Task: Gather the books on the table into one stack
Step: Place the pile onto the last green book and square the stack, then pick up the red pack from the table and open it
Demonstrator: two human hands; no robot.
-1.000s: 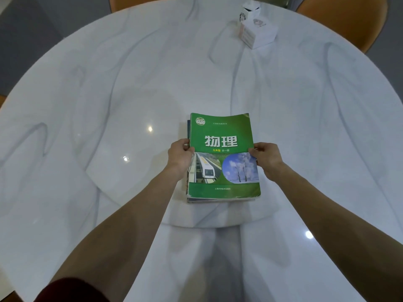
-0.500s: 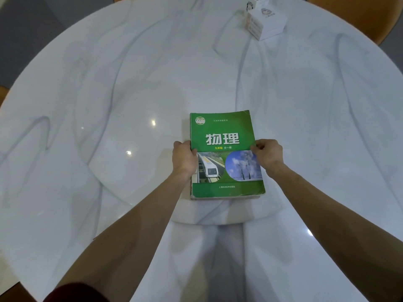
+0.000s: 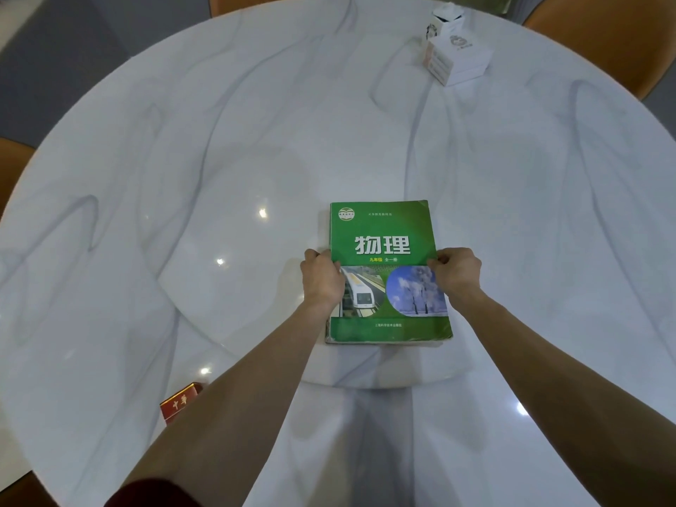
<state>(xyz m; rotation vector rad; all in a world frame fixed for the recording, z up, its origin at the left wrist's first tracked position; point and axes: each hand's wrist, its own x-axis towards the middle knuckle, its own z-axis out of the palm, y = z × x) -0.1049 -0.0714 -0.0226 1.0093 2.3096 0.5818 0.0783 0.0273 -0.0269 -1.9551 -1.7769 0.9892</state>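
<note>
Round white marble table [image 3: 183, 177], grey-veined, filling the view. Raised round turntable [image 3: 365, 159] at the centre. Stack of books [image 3: 387, 287] lying flat on the near edge of the turntable, green book on top, cover up; edges of lower books visible along the left and near sides. Left hand [image 3: 323, 278] clasped on the stack's left edge, thumb on the cover. Right hand [image 3: 457, 272] clasped on the stack's right edge, fingertips curled onto the cover. White box [image 3: 457, 56] near the far right edge of the table. Red packet [image 3: 181, 402] near the near left edge, partly hidden by the left forearm.
</note>
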